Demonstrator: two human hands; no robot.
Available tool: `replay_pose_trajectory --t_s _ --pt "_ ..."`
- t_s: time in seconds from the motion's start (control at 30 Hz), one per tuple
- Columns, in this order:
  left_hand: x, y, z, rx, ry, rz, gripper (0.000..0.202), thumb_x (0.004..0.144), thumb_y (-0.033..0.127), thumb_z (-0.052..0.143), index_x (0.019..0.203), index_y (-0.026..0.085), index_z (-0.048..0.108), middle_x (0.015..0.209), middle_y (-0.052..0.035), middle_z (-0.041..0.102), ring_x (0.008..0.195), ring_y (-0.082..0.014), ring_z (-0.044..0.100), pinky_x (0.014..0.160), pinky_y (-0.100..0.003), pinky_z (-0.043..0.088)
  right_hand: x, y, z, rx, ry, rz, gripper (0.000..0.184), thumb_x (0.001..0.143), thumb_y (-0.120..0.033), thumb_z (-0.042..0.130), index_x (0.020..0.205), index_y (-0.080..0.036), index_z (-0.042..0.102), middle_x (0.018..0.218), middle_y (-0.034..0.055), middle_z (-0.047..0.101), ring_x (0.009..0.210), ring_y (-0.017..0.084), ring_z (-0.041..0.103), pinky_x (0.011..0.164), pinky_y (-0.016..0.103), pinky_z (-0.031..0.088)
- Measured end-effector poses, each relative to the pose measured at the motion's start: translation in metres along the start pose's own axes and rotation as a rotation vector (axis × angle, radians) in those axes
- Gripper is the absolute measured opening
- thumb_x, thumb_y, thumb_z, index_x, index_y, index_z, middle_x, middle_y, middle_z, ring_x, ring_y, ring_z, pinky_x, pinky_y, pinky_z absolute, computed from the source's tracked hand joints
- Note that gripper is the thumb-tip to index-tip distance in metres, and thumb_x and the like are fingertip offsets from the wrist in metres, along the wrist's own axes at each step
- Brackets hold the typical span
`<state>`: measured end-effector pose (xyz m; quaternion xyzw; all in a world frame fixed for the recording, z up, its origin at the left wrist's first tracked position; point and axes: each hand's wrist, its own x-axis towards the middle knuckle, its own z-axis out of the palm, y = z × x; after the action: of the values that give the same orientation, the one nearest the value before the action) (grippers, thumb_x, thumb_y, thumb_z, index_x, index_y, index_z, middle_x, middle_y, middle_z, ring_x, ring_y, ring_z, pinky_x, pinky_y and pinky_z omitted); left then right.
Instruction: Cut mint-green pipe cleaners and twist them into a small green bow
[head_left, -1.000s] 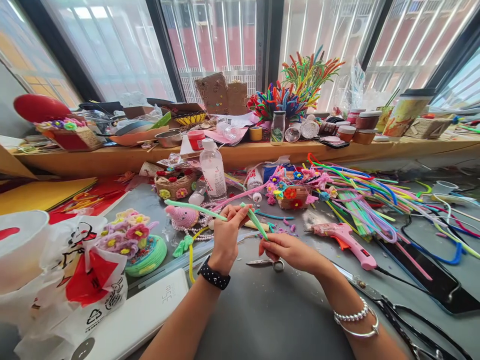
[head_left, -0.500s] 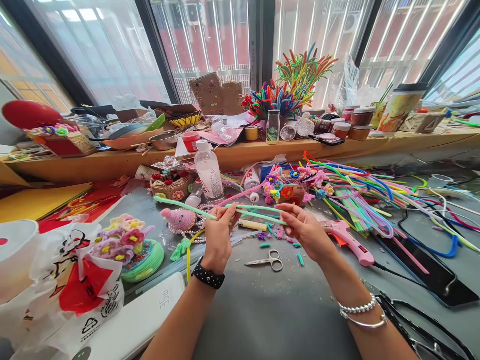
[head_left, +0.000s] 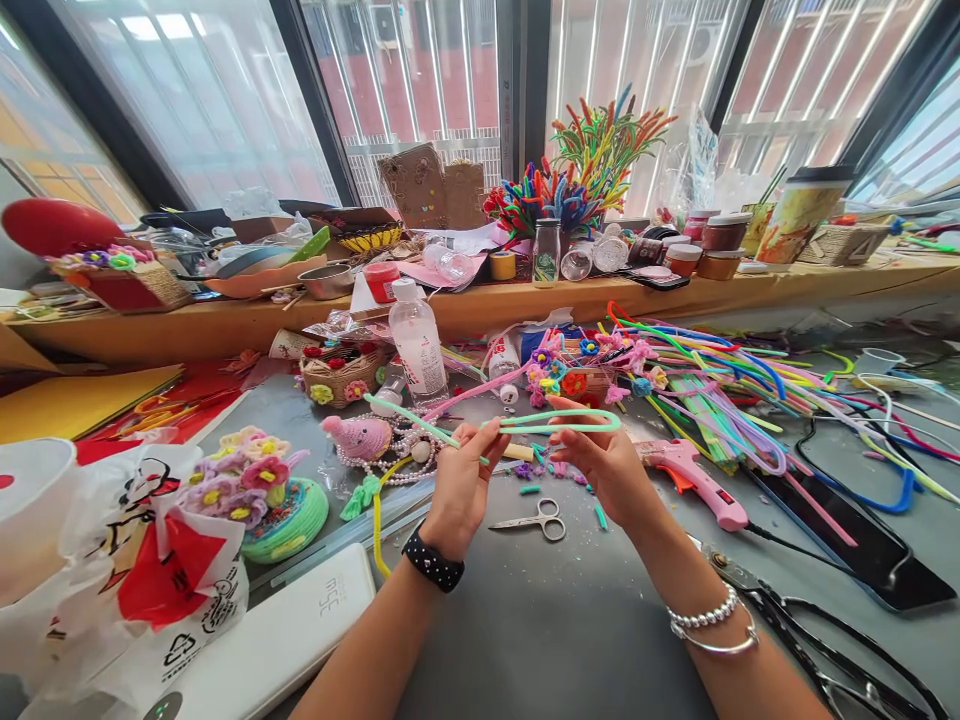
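A mint green pipe cleaner (head_left: 577, 418) is held above the grey table (head_left: 540, 620), folded into a long loop at its right end. My left hand (head_left: 461, 480) pinches it near the middle, and its free end sticks out up and to the left. My right hand (head_left: 600, 462) grips the folded loop. Small scissors (head_left: 536, 520) lie on the table just below both hands, among short cut green bits.
A pink glue gun (head_left: 694, 475) lies right of my hands, beside a heap of coloured pipe cleaners (head_left: 720, 375). A pink crocheted toy (head_left: 360, 437), beads, a clear bottle (head_left: 418, 345) and flower baskets stand behind. A white power bank (head_left: 277, 630) and plastic bag (head_left: 150, 580) sit left.
My right hand has bent the green pipe cleaner back on itself into a long loop. The left hand has tilted, and the free end now points lower to the left.
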<state>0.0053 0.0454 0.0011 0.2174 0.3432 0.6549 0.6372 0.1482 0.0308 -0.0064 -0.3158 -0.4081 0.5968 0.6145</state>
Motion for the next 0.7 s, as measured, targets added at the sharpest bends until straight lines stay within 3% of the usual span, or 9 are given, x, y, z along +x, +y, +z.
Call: replay_pose_trajectory --t_s 0.17,0.3,0.5,0.7 --pt "-0.007 -0.005 0.003 0.060 -0.120 -0.071 0.035 0.057 0.007 0.069 0.047 0.015 0.036 0.052 0.0071 0.048 0.059 -0.0047 0.056 0.066 -0.017 0.051 0.002 0.004 -0.001 -0.046 0.052 0.003 0.026 0.066 -0.029 0.066 0.090 -0.019 0.066 0.061 -0.0023 0.058 0.056 0.007 0.052 0.052 0.018 0.045" --pt "-0.007 -0.001 0.003 0.197 -0.198 -0.124 0.034 0.058 0.012 0.069 0.050 0.015 0.036 0.060 0.0039 0.056 0.064 -0.0080 0.059 0.071 -0.021 0.050 0.004 0.004 -0.005 -0.026 0.126 -0.004 0.019 0.065 -0.032 0.066 0.076 -0.016 0.067 0.058 -0.0025 0.057 0.051 0.006 0.050 0.049 0.018 0.043" --pt "0.001 0.017 -0.001 0.565 -0.159 0.169 0.039 0.058 0.021 0.068 0.047 0.017 0.031 0.075 -0.0031 0.065 0.076 -0.0158 0.060 0.068 -0.026 0.045 0.004 -0.001 -0.006 -0.047 0.098 0.032 0.020 0.064 -0.033 0.067 0.072 -0.015 0.067 0.057 -0.0018 0.055 0.047 0.007 0.048 0.042 0.019 0.039" --pt "0.001 0.019 -0.002 0.785 -0.381 0.103 0.043 0.058 0.024 0.067 0.046 0.019 0.026 0.062 -0.0030 0.064 0.061 -0.0137 0.057 0.055 -0.023 0.040 0.004 -0.002 -0.006 -0.090 0.063 0.069 0.021 0.064 -0.034 0.067 0.070 -0.014 0.068 0.055 -0.0012 0.055 0.046 0.006 0.047 0.042 0.019 0.037"
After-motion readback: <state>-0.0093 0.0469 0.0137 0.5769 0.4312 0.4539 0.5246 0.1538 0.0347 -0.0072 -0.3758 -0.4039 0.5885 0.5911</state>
